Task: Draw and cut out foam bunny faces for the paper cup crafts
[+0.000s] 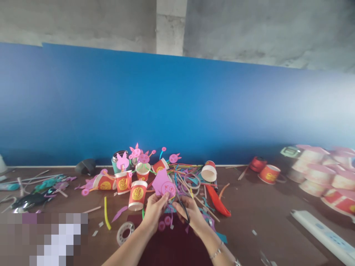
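My left hand (pixel 155 208) pinches a sheet of pink paper (pixel 160 180) with a round animal face drawn on it. In my right hand (pixel 191 212) is a pair of scissors (pixel 183 207) with dark handles, its blades close to the paper's lower right edge. Just left of my hands stands an upright red paper cup (pixel 137 195) with a yellow emblem. Behind it are more red cups, some carrying pink cut-out animal heads (pixel 122 161). Small round pink cut-outs (pixel 164 223) lie below my hands.
A tape roll (pixel 125 233) and a yellow strip (pixel 107 213) lie at left front. Coloured pipe cleaners and straws pile up behind my hands, beside a red pouch-like piece (pixel 217 201). A white power strip (pixel 323 232) and stacked cups (pixel 316 173) are at right. A blue partition (pixel 172 111) closes the back.
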A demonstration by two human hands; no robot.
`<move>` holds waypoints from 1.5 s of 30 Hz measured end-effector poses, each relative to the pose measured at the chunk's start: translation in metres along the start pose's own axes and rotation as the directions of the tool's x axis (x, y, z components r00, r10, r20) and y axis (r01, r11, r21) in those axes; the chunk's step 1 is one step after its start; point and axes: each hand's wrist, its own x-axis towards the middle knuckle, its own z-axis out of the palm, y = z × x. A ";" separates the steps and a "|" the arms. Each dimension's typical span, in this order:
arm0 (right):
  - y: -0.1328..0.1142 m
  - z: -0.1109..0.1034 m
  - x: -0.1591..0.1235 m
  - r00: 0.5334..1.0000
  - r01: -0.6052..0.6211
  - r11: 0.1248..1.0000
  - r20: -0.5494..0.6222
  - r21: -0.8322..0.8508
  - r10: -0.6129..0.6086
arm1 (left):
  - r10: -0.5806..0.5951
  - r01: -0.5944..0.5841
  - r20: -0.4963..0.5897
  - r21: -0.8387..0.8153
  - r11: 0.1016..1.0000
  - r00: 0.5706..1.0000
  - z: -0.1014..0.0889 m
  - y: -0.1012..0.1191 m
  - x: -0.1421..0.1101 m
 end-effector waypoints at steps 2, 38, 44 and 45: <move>-0.002 0.000 -0.001 1.000 -0.007 1.000 -0.004 0.004 0.007 | 0.000 0.000 0.006 -0.002 1.000 1.000 0.001 0.002 -0.001; -0.005 -0.001 -0.002 0.996 -0.084 0.996 -0.014 -0.012 0.084 | 0.012 -0.012 -0.015 -0.009 1.000 1.000 -0.002 0.010 -0.002; -0.003 0.002 -0.003 0.998 -0.062 0.998 -0.011 -0.014 0.062 | 0.038 -0.038 -0.026 -0.029 0.999 0.999 0.001 0.000 -0.006; -0.004 0.003 -0.003 0.998 -0.062 0.998 -0.011 -0.019 0.062 | 0.043 -0.044 -0.037 -0.032 0.999 0.998 0.003 -0.001 -0.007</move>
